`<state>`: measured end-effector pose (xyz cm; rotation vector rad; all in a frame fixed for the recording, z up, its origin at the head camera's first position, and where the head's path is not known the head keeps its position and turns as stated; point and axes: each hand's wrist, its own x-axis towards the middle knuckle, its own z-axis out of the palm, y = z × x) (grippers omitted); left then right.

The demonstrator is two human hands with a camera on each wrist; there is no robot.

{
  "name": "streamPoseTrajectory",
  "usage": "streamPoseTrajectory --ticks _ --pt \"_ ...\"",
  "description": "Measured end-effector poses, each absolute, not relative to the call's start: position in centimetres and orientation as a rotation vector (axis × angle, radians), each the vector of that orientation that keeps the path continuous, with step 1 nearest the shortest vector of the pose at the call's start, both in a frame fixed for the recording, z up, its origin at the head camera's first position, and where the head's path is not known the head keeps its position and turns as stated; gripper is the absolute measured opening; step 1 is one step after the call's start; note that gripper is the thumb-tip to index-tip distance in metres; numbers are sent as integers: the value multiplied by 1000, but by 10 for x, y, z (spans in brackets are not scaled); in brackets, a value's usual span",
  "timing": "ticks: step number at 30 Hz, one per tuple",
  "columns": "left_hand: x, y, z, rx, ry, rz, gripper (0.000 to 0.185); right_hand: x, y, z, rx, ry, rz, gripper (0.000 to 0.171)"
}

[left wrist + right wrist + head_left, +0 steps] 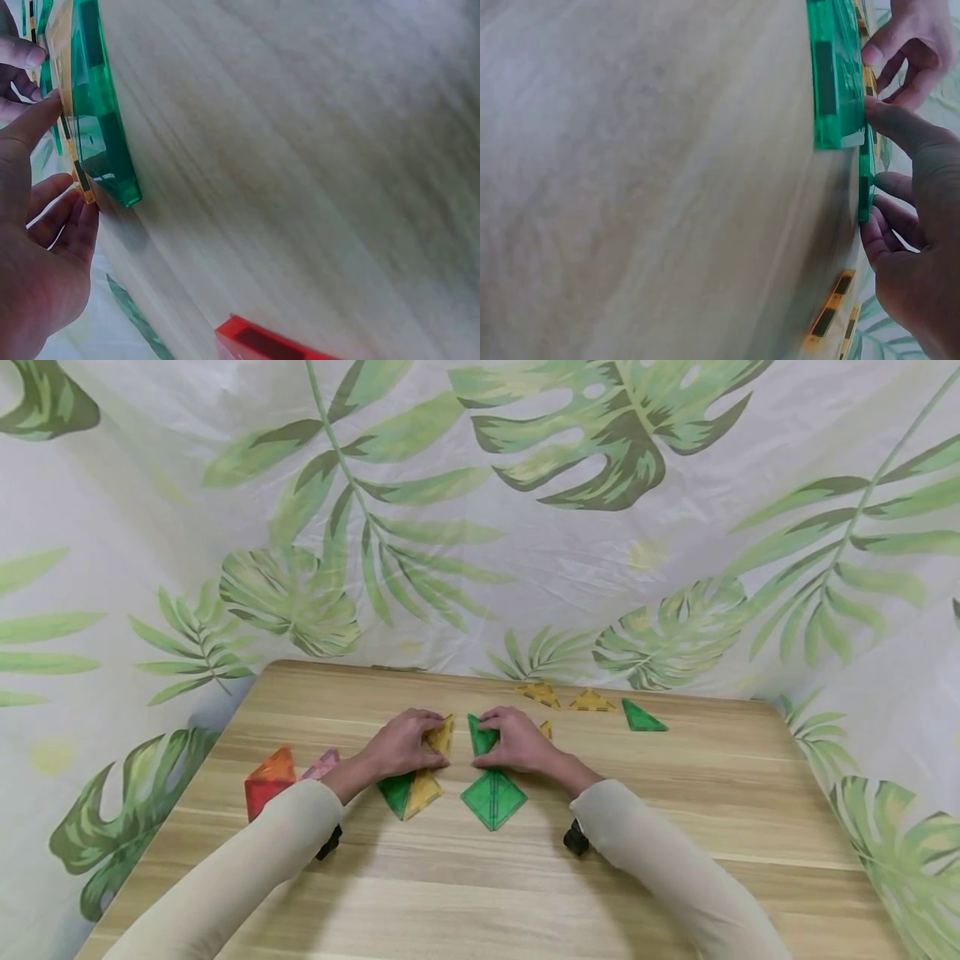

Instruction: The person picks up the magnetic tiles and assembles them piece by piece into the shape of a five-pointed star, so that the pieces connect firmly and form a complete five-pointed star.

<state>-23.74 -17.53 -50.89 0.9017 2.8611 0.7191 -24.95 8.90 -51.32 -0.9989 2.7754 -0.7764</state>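
My left hand [403,743] pinches a yellow triangular magnetic tile [446,739] between thumb and fingers. Just below it a green triangle tile [394,791] and a yellow triangle tile [423,793] lie side by side. Across a narrow gap, my right hand [522,743] pinches a green triangular magnetic tile [480,742] by its edges. Two green triangles joined into a diamond [493,798] lie under that one. In the right wrist view the held green tile [865,180] appears edge-on between thumb and fingers. The left wrist view shows the left fingers at the yellow tile's edge [81,176].
Red and orange tiles [270,772] and a pink tile [322,764] lie at the left, partly behind the left forearm. Two yellow tiles [592,700] and a green triangle [643,717] lie toward the back right. Another yellow tile [546,728] shows behind the right hand.
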Motion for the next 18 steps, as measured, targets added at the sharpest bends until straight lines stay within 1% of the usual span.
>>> streamPoseTrajectory --ticks 13,18 --pt "-240 -174 -509 936 2833 721 69 -247 74 -509 -1008 2762 -774 65" --pt "-241 -173 -509 952 2830 733 68 -246 69 -509 -1050 2744 -784 57"
